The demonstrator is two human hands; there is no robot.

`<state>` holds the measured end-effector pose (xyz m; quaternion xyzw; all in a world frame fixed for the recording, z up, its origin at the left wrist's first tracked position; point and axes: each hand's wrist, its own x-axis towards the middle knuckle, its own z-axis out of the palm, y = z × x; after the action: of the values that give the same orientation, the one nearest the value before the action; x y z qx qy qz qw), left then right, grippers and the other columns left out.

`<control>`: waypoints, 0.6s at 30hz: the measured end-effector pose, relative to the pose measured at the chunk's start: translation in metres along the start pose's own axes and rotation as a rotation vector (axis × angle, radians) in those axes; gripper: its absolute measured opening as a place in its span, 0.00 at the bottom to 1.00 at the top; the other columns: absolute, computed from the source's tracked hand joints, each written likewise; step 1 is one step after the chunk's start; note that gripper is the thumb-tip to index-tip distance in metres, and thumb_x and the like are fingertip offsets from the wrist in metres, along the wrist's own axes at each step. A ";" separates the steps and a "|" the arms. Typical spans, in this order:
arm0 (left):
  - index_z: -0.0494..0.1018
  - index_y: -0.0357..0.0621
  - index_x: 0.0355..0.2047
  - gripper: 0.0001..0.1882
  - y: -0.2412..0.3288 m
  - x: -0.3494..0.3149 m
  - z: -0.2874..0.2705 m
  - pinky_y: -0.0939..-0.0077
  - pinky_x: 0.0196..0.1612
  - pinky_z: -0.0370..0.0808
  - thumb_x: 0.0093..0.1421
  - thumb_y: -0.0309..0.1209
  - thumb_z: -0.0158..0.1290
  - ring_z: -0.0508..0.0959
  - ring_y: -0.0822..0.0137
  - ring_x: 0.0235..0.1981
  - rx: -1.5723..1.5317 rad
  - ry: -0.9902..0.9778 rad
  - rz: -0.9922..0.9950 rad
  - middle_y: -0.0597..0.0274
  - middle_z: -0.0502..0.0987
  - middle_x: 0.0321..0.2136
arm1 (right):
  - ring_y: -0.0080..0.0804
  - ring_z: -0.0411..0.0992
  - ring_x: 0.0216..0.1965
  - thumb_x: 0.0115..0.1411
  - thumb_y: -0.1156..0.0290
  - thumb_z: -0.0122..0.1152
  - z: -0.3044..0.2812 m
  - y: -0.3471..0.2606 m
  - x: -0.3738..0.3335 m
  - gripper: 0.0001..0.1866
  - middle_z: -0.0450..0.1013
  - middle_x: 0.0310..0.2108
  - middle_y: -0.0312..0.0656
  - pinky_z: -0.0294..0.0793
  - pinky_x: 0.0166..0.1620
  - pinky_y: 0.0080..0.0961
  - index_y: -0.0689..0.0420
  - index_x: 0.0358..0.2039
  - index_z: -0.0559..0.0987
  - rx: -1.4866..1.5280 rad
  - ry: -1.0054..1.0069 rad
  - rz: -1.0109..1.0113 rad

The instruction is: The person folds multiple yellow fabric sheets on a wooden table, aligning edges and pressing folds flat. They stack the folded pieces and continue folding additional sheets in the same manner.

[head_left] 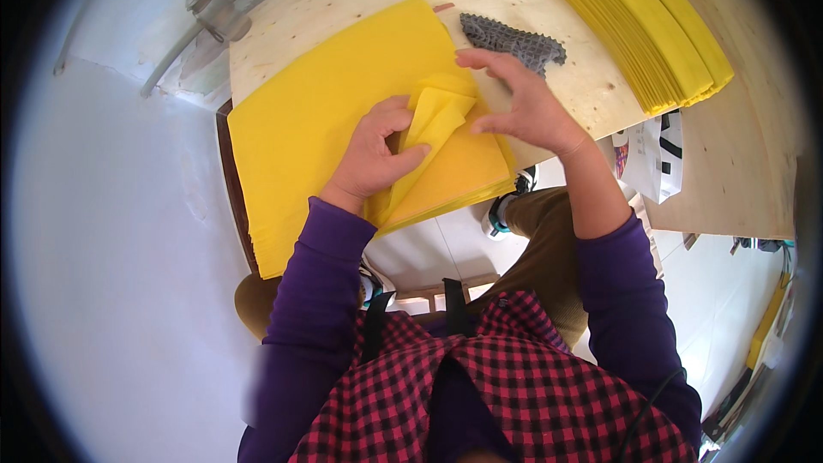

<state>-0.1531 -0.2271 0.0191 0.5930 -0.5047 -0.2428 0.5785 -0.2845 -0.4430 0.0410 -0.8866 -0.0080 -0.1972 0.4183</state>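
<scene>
A broad stack of yellow sheets (317, 94) lies on the wooden table in front of me, its near edge hanging over the table's front. My left hand (377, 150) grips a folded-over yellow sheet (439, 116) at the near right part of the stack, thumb on top and fingers bent behind it. Just to the right, my right hand (525, 103) hovers with thumb and fingers spread, holding nothing. Beyond its fingertips lies a grey patterned cloth strip (514, 41) with a zigzag edge.
Folded yellow sheets (639, 30) form a thick pile at the right on the plywood table (591, 90). A white printed bag (656, 154) is below the table's front edge. At the far left stands a clear bottle (219, 15) with a grey lid.
</scene>
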 end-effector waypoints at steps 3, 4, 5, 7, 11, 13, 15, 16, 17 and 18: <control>0.75 0.39 0.42 0.20 0.002 0.000 0.003 0.68 0.54 0.67 0.46 0.27 0.62 0.73 0.57 0.48 0.139 0.060 0.102 0.54 0.74 0.44 | 0.38 0.60 0.63 0.39 0.74 0.74 0.009 -0.007 0.000 0.50 0.65 0.61 0.39 0.57 0.65 0.32 0.51 0.65 0.61 0.075 -0.068 0.033; 0.74 0.40 0.45 0.24 0.004 0.000 0.003 0.67 0.55 0.66 0.46 0.28 0.62 0.72 0.57 0.49 0.192 0.057 0.110 0.54 0.74 0.45 | 0.39 0.58 0.64 0.39 0.75 0.73 0.010 -0.007 0.000 0.52 0.64 0.61 0.39 0.56 0.66 0.33 0.50 0.66 0.58 0.111 -0.091 0.064; 0.72 0.41 0.49 0.27 0.007 -0.002 0.003 0.67 0.56 0.66 0.45 0.28 0.63 0.72 0.57 0.50 0.240 0.047 0.119 0.54 0.74 0.46 | 0.40 0.56 0.66 0.39 0.76 0.73 0.011 -0.007 0.001 0.54 0.64 0.62 0.39 0.54 0.67 0.34 0.50 0.67 0.56 0.158 -0.107 0.076; 0.69 0.43 0.55 0.34 0.012 -0.003 0.004 0.65 0.58 0.65 0.44 0.29 0.64 0.71 0.56 0.52 0.293 0.030 0.103 0.55 0.74 0.48 | 0.40 0.54 0.67 0.38 0.77 0.73 0.012 -0.006 -0.001 0.56 0.62 0.63 0.41 0.53 0.67 0.34 0.51 0.68 0.54 0.187 -0.089 0.106; 0.59 0.44 0.63 0.44 0.023 -0.001 0.006 0.65 0.61 0.62 0.45 0.33 0.65 0.69 0.58 0.55 0.326 -0.015 0.055 0.56 0.71 0.53 | 0.43 0.55 0.67 0.41 0.82 0.68 0.021 -0.002 -0.007 0.53 0.57 0.66 0.47 0.58 0.64 0.31 0.51 0.68 0.53 0.183 -0.012 0.091; 0.56 0.43 0.65 0.47 0.029 0.002 0.006 0.64 0.62 0.60 0.45 0.35 0.65 0.69 0.58 0.56 0.392 -0.056 0.079 0.55 0.71 0.54 | 0.44 0.54 0.67 0.43 0.85 0.62 0.023 0.000 -0.011 0.50 0.55 0.66 0.48 0.57 0.65 0.30 0.51 0.68 0.54 0.179 -0.016 0.103; 0.55 0.44 0.66 0.48 0.037 0.004 0.007 0.63 0.62 0.59 0.44 0.36 0.65 0.69 0.56 0.55 0.495 -0.106 0.118 0.54 0.71 0.54 | 0.44 0.53 0.67 0.44 0.87 0.58 0.025 0.003 -0.013 0.48 0.55 0.66 0.49 0.57 0.65 0.30 0.52 0.68 0.54 0.204 -0.040 0.129; 0.55 0.45 0.66 0.49 0.042 0.005 0.008 0.63 0.62 0.59 0.44 0.36 0.64 0.69 0.55 0.55 0.567 -0.133 0.111 0.53 0.71 0.53 | 0.44 0.53 0.67 0.44 0.88 0.55 0.026 0.004 -0.014 0.48 0.55 0.66 0.50 0.56 0.65 0.30 0.52 0.67 0.55 0.231 -0.055 0.131; 0.55 0.45 0.66 0.49 0.048 0.005 0.011 0.62 0.61 0.59 0.44 0.35 0.64 0.69 0.54 0.55 0.641 -0.162 0.103 0.52 0.71 0.53 | 0.44 0.53 0.68 0.44 0.89 0.53 0.026 0.005 -0.015 0.47 0.55 0.66 0.50 0.56 0.65 0.30 0.52 0.67 0.56 0.260 -0.069 0.133; 0.54 0.45 0.66 0.49 0.053 0.005 0.014 0.62 0.61 0.59 0.43 0.35 0.63 0.69 0.53 0.55 0.712 -0.194 0.089 0.51 0.71 0.53 | 0.44 0.52 0.68 0.44 0.89 0.54 0.028 0.006 -0.015 0.46 0.56 0.66 0.50 0.56 0.65 0.30 0.53 0.67 0.56 0.257 -0.066 0.109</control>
<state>-0.1802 -0.2277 0.0671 0.7089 -0.6352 -0.0816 0.2956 -0.2876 -0.4238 0.0155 -0.8309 0.0012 -0.1422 0.5380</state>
